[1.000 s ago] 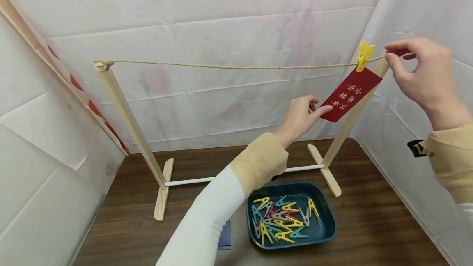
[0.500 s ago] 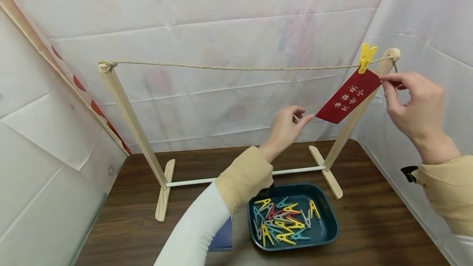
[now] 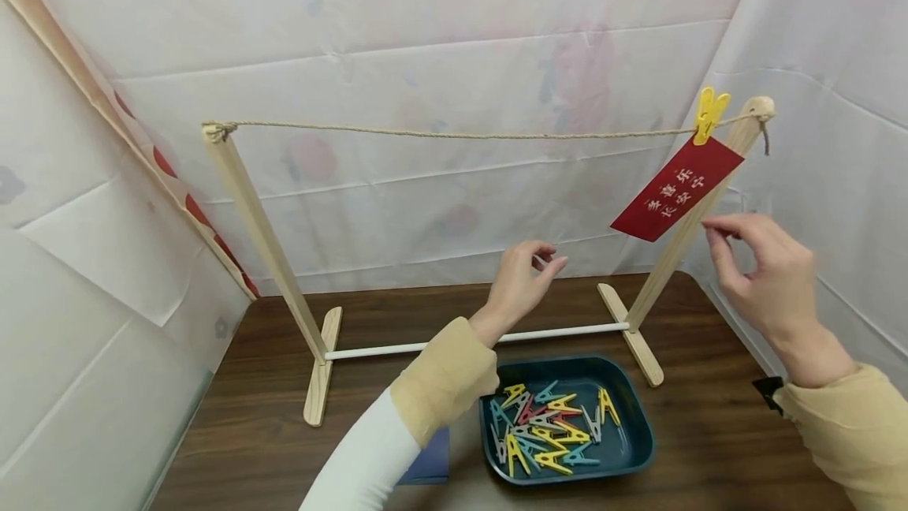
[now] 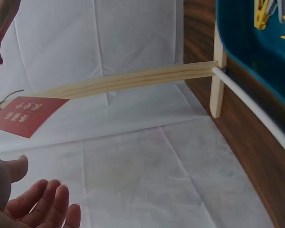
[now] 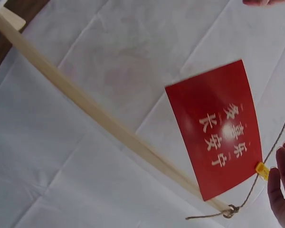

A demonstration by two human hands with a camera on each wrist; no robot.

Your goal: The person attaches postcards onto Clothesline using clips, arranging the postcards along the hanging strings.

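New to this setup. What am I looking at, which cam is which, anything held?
No machine here: a person's two bare hands, filmed by three cameras. The wide picture comes from a head camera looking forward and down; the other two come from cameras on each wrist. On the brown table stands a wooden rack with a rope strung across the top. A yellow clothespin pins a red card to the rope. A dark tray of coloured clothespins lies in front. The left hand and right hand are both in the air, holding nothing.
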